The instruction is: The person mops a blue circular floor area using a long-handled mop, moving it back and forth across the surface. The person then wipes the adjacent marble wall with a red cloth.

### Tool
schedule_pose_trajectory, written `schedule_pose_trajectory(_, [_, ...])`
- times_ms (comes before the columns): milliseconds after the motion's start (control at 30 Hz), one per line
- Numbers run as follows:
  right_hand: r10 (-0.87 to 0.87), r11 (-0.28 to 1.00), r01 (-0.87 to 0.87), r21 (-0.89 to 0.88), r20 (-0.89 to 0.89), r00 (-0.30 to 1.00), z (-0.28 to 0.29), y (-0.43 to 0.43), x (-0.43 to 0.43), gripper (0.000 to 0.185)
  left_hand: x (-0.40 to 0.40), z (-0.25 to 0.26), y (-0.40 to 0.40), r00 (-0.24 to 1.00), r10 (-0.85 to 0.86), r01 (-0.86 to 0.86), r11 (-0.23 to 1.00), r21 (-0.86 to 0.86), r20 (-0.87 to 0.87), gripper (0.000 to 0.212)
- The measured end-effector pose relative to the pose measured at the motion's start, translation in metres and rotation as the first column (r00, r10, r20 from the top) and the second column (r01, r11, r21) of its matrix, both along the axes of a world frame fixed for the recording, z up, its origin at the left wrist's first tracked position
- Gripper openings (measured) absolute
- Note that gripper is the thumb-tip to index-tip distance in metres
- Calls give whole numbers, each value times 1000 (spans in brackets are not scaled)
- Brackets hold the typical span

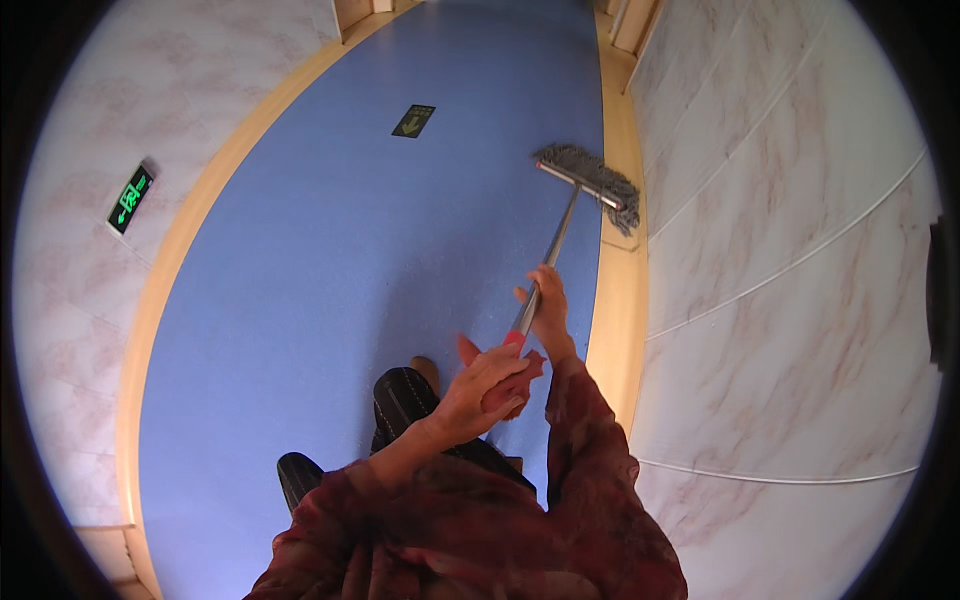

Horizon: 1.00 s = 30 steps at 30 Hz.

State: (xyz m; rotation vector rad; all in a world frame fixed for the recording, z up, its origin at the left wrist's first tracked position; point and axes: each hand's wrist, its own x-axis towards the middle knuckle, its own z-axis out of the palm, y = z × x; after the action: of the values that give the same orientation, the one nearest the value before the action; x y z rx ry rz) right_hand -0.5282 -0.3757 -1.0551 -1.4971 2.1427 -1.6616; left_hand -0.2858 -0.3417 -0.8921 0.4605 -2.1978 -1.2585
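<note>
A flat mop with a grey fringed head lies on the floor against the right side, its fringe reaching over the tan border. From the head a metal pole slants back towards me. My left hand grips the upper end of the pole, where a red cloth is bunched under the fingers. Further down, my right hand is wrapped around the bare metal part of the pole.
Blue flooring runs along a corridor between marbled walls. A floor sign with an arrow lies ahead. On the left wall hangs a lit green exit sign. Door frames stand at the far end.
</note>
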Motion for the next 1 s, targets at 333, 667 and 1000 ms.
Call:
schedule_pose_trajectory(333, [410,892,-437,-117,-196,891,225,-37,-41,35,-73,246,-3,926,203,-276,939,-206,-319,18])
schedule_pose_trajectory(667, [856,410,-841,-352,-171,488,237,56,-272,38,-359,259,146,923,-199,11,870,-494,-330,44])
schedule_pose_trajectory(1000, [749,581,-793,-182,-262,608,133,33,-306,35,-400,140,141,845,20,-264,885,-384,-535,21])
